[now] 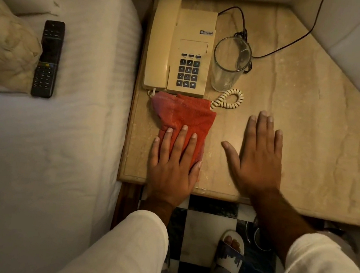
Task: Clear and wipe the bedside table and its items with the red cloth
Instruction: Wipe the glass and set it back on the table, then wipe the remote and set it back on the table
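The red cloth (186,114) lies crumpled on the beige marble bedside table (301,135), just in front of the cream telephone (182,48). My left hand (173,165) rests flat on the cloth's near end, fingers spread. My right hand (257,152) lies flat and open on the bare tabletop to the right, holding nothing. An empty clear glass (229,64) stands right of the telephone. The phone's coiled cord (228,99) curls beside the cloth.
A black cable (287,43) runs across the table's back toward the wall. A black remote (48,59) lies on the white bed (71,132) to the left, beside pillows. Below the table's front edge are a checkered floor and my sandalled foot (231,247).
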